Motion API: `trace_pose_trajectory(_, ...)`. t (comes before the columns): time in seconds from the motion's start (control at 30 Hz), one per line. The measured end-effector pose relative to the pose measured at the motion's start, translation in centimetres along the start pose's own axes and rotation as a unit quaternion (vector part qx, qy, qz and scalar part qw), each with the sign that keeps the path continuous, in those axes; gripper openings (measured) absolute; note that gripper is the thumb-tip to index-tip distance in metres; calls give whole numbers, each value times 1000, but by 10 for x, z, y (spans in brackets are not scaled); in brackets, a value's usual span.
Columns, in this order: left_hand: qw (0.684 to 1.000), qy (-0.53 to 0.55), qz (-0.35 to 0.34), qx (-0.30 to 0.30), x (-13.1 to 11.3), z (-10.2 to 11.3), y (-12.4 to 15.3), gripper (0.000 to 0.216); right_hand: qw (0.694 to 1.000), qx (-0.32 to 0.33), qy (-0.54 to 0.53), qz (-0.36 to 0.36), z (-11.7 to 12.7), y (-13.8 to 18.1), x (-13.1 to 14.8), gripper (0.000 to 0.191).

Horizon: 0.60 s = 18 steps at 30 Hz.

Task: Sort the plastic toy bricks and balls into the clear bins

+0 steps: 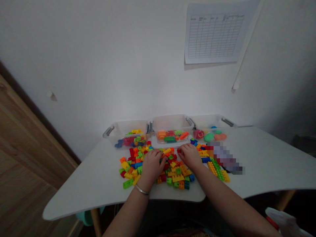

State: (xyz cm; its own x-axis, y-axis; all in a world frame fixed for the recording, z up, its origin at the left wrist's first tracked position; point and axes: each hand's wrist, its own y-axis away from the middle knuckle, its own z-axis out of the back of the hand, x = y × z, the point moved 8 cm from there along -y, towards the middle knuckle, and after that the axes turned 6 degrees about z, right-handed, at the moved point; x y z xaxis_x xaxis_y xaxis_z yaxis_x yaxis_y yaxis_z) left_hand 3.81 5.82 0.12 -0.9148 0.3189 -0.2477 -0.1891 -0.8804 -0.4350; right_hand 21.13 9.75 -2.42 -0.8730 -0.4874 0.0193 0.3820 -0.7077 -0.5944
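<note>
A spread-out pile of coloured toy building bricks (178, 178) lies on the white table in front of me. My left hand (153, 163), with a silver bangle at its wrist, reaches into the middle of the pile. Its thumb stands apart from the bent fingers, and bricks show around the fingertips. At the pile's far right side, my right hand (190, 156) has its fingers curled in, with a small red toy brick (178, 150) at the fingertips. The bricks under both palms are hidden.
Along the wall stand three clear plastic boxes: a left box (130, 126) and a middle box (170, 121) with bricks, and a right box (209, 120) with rounded toys. A blurred-out object (227, 158) lies right, beside long bricks (217, 168) on the table (266, 161).
</note>
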Motion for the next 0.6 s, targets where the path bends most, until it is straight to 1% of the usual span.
trace_pose_trajectory(0.13,1000,-6,5,-4,4,-1,1,27,1000,-7,6,-1,-3,1,-1,2)
trace_pose_trajectory(0.27,1000,-15,5,-11,4,-2,1,26,1000,4,10,-1,-9,2,-2,7)
trace_pose_trajectory(0.47,1000,-6,9,-17,6,-5,1,26,1000,18,5,-10,-10,2,-3,5)
trace_pose_trajectory(0.6,1000,-1,5,-14,6,-8,1,28,999,18,-19,-26,-11,3,-7,13)
